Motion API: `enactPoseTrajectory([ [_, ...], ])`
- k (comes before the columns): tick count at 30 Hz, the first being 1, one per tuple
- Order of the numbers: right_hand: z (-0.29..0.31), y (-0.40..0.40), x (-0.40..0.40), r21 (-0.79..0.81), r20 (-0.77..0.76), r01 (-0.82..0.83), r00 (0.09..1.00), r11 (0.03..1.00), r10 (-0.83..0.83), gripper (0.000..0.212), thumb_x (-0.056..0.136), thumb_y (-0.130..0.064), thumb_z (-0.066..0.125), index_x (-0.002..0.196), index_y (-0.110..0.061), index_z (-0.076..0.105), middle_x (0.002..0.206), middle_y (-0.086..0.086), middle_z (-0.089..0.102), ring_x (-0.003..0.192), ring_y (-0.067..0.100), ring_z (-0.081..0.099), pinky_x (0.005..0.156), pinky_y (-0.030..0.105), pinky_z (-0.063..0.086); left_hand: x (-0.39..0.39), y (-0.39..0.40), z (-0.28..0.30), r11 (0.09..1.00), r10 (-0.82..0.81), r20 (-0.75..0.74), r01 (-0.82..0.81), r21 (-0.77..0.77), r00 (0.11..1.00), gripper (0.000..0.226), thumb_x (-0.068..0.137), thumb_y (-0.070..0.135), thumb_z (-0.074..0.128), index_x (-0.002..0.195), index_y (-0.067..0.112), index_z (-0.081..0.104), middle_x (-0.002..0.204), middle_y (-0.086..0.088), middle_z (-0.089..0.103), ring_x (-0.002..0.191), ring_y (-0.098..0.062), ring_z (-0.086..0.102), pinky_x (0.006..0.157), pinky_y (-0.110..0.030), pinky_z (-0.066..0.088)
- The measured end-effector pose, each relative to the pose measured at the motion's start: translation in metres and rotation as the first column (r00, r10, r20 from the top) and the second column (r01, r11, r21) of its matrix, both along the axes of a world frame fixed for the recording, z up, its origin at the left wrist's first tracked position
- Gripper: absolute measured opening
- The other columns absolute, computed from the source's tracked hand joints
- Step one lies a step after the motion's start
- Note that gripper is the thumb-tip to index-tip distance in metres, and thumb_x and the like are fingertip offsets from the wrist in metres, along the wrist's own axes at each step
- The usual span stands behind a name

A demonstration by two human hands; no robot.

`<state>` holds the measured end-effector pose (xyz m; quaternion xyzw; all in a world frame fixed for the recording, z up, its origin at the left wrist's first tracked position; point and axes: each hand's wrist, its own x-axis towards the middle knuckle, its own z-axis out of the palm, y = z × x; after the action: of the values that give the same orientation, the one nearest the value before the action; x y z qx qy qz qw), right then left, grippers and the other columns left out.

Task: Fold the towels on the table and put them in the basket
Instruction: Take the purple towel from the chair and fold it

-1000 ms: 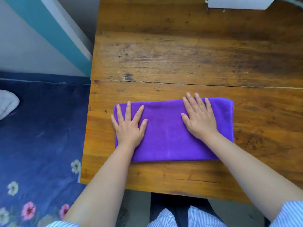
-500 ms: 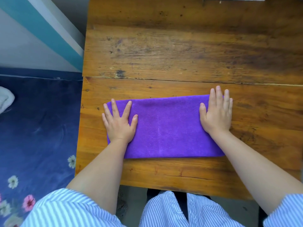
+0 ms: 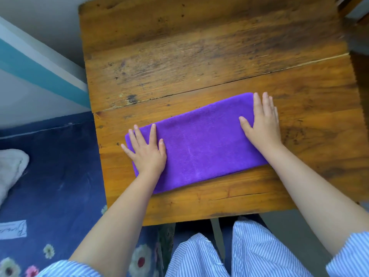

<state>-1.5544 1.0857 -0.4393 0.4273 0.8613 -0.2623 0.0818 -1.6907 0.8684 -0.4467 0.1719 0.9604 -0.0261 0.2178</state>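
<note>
Both hands press flat on a folded purple towel [image 3: 201, 144], fingers straight and spread, holding nothing. Beneath them, the worn wooden surface [image 3: 199, 47] fills most of the view, its planks dark-stained toward the far side and split by a long crack that runs just beyond the towel. To my left, a dark blue floral rug [image 3: 54, 176] covers the floor, meeting a white wall with a teal stripe [image 3: 40, 74]. The towel lies in a long band on the near half of the surface, tilted so its right end sits farther from me than its left. At the bottom edge, my blue-and-white striped shirt [image 3: 199, 256] shows between my bare forearms. My left hand [image 3: 147, 152] rests on the towel's left end, its outer fingers reaching past the edge onto the wood. My right hand [image 3: 263, 122] covers the towel's right end. A white cloth [image 3: 10, 168] lies on the rug at far left.
</note>
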Motion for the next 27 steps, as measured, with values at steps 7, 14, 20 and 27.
enactPoseTrajectory([
  [7,0.015,-0.057,0.058,0.038,0.072,0.27,0.959,0.962,-0.273,0.057,0.084,-0.019,0.063,0.132,0.0,0.041,0.129,0.022,0.05,0.119,0.04,0.044,0.095,0.048,0.039,0.004,0.064,0.008,0.8,-0.505,-0.099,0.508,0.32,0.858,0.051,0.072,0.019,0.035,0.111,0.0,0.062,0.119,-0.024,0.06,0.109,-0.04,0.06,0.087,-0.051,0.048],
  [14,0.015,-0.064,0.055,-0.064,0.196,0.509,0.85,0.859,-0.489,0.055,0.086,-0.023,0.06,0.132,-0.003,0.038,0.127,0.02,0.049,0.12,0.036,0.043,0.098,0.039,0.035,0.021,0.157,0.011,0.647,-0.755,0.007,0.742,0.175,0.656,0.044,0.092,0.022,0.042,0.134,0.012,0.038,0.135,-0.009,0.042,0.123,-0.03,0.038,0.096,-0.039,0.037],
  [20,0.023,-0.051,0.044,-0.204,0.214,0.66,0.751,0.723,-0.625,0.041,0.084,-0.011,0.06,0.122,-0.002,0.046,0.123,0.02,0.054,0.114,0.034,0.051,0.091,0.035,0.043,0.026,0.206,0.031,0.757,-0.643,0.302,0.522,0.394,0.704,0.058,0.087,0.012,0.054,0.141,0.016,0.032,0.14,-0.006,0.043,0.129,-0.021,0.041,0.097,-0.025,0.036],
  [27,0.024,-0.043,0.051,-0.424,0.03,0.723,0.613,0.546,-0.789,0.049,0.077,-0.004,0.061,0.125,-0.006,0.048,0.121,0.014,0.057,0.109,0.028,0.054,0.084,0.027,0.042,0.005,0.21,0.047,0.809,-0.569,0.476,0.356,0.467,0.67,0.035,0.084,0.003,0.059,0.119,0.008,0.059,0.069,0.01,0.044,0.064,-0.007,0.045,0.044,-0.002,0.032],
])
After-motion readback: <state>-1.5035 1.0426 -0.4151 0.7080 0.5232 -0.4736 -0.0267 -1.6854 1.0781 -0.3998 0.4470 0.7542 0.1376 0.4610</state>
